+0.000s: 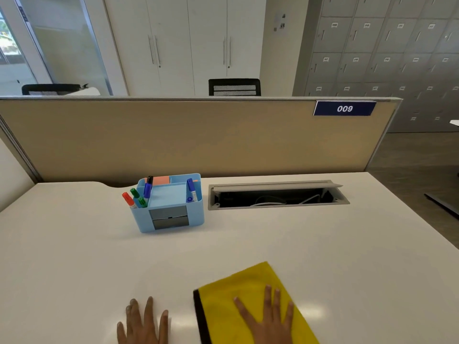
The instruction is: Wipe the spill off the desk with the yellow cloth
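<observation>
Palm flat, fingers spread, the right hand [269,316] presses down on the yellow cloth [250,301], gripping nothing, only pinning it to the tabletop [323,244]. The left hand [142,321] lies open and empty on bare surface just left of the cloth's dark edge, apart from it. The cloth sits folded at the near edge, directly under the right hand. No spill is plainly visible; only glare shows on the white top. This looks like the wiping stroke itself. The next move likely calls for steady downward pressure while sliding the cloth, keeping clear of the blue organizer [169,207] and the open cable tray [278,194] farther back.
</observation>
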Available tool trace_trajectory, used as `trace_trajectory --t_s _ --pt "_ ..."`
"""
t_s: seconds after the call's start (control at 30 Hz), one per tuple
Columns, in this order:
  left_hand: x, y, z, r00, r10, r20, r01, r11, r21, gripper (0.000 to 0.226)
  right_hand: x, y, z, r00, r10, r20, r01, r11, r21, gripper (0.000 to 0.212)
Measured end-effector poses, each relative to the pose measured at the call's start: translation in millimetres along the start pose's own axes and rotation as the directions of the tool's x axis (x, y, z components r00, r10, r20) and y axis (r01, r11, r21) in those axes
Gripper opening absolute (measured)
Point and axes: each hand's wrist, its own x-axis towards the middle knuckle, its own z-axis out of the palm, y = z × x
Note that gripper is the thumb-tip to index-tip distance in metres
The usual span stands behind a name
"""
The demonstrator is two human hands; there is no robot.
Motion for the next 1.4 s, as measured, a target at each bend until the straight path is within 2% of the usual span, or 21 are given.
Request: trace_trajectory --t_s 0.03,0.07,0.13,0.2,0.27,0.33,0.4,0.43,0.5,0.63,0.7,0.8,0.83,0.9,1.03,1.13,1.17,1.27,1.33,1.4 --pt "0.9 0.4 -1.0 1.000 -0.007 0.014 0.008 1.000 -0.019 0.115 -7.4 4.5 -1.9 1.000 -0.019 -0.009 0.018 1.000 -0.013 0.051" --pt "1.7 0.3 -1.5 1.000 -0.013 0.020 0.014 0.999 -0.030 0.116 -15.1 11.8 -0.6 0.999 -0.036 -0.010 0.035 0.998 -0.042 0.051" --pt "2.9 2.1 -3.8 0.999 -0.019 0.027 0.020 0.998 -0.055 0.117 -22.1 29.7 1.4 0.998 -0.058 -0.037 0.055 0.997 -0.061 0.060" --pt "4.1 5.9 -6.5 0.999 -0.045 -0.001 0.044 0.994 -0.102 0.121 -23.8 48.2 1.2 0.999 0.000 -0.044 0.000 1.000 -0.015 0.062" --pt "3.5 13.9 -12.3 0.997 -0.063 -0.048 0.054 0.987 -0.154 0.119 -20.5 60.3 -2.5 0.991 0.113 0.066 -0.117 0.991 0.063 0.062" --pt "0.0 20.7 -20.4 0.994 -0.071 -0.087 0.053 0.980 -0.191 0.114 -5.2 62.6 -3.5 0.922 0.313 0.228 -0.334 0.940 0.063 0.085" --pt "4.7 23.6 -29.1 0.993 -0.107 -0.045 0.088 0.948 -0.305 0.142 12.7 62.2 1.1 0.806 0.455 0.378 -0.461 0.884 -0.080 0.112" --pt "7.4 25.0 -34.1 0.992 -0.126 -0.004 0.116 0.926 -0.360 0.155 25.2 60.7 1.7 0.748 0.496 0.442 -0.499 0.859 -0.120 0.114" --pt "9.5 25.0 -41.5 0.992 -0.125 0.033 0.128 0.900 -0.416 0.164 48.5 52.1 3.4 0.722 0.501 0.477 -0.518 0.849 -0.106 0.102" --pt "12.4 19.4 -43.2 0.994 -0.107 0.014 0.102 0.893 -0.438 0.164 85.7 15.1 12.6 0.792 0.356 0.496 -0.404 0.915 -0.012 0.091" --pt "16.4 15.6 -39.5 0.992 -0.116 -0.040 0.087 0.895 -0.437 0.161 97.9 -11.0 21.0 0.813 0.258 0.522 -0.318 0.948 0.028 0.089" --pt "16.0 9.0 -32.6 0.991 -0.015 -0.135 -0.031 0.944 -0.328 0.122 105.9 -56.6 26.1 0.840 0.060 0.539 -0.149 0.981 0.123 0.086" --pt "17.9 6.7 -32.0 0.990 0.024 -0.136 -0.063 0.956 -0.286 0.117 103.6 -73.6 24.8 0.870 -0.010 0.494 -0.075 0.985 0.153 0.083" --pt "25.7 2.9 -31.8 0.991 0.095 -0.091 -0.113 0.970 -0.216 0.121 93.7 -106.0 17.2 0.947 -0.074 0.313 0.050 0.995 0.083 0.075" --pt "50.2 -8.2 -33.8 0.991 0.125 -0.044 -0.130 0.980 -0.153 0.132 75.5 -155.2 5.0 0.950 -0.229 0.210 0.237 0.971 -0.015 0.069" --pt "58.0 -13.9 -31.9 0.994 0.110 0.018 -0.107 0.988 -0.107 0.136 76.1 -161.5 5.6 0.939 -0.266 0.220 0.271 0.963 0.008 0.068" --pt "57.1 -12.6 -30.4 0.991 0.129 0.019 -0.127 0.988 -0.090 0.128 78.3 -160.7 7.4 0.941 -0.271 0.201 0.274 0.962 0.015 0.066" --pt "47.9 -5.8 -26.1 0.937 0.338 -0.086 -0.341 0.940 -0.021 0.050 86.4 -158.3 8.7 0.948 -0.225 0.224 0.225 0.974 0.023 0.064" --pt "47.7 -6.8 -22.6 0.888 0.409 -0.210 -0.400 0.913 0.083 0.042 92.8 -154.0 14.8 0.966 -0.176 0.189 0.174 0.984 0.026 0.064" --pt "48.7 -6.0 -23.8 0.891 0.408 -0.201 -0.396 0.913 0.101 0.044 99.1 -141.2 22.4 0.986 -0.121 0.116 0.118 0.992 0.037 0.059"
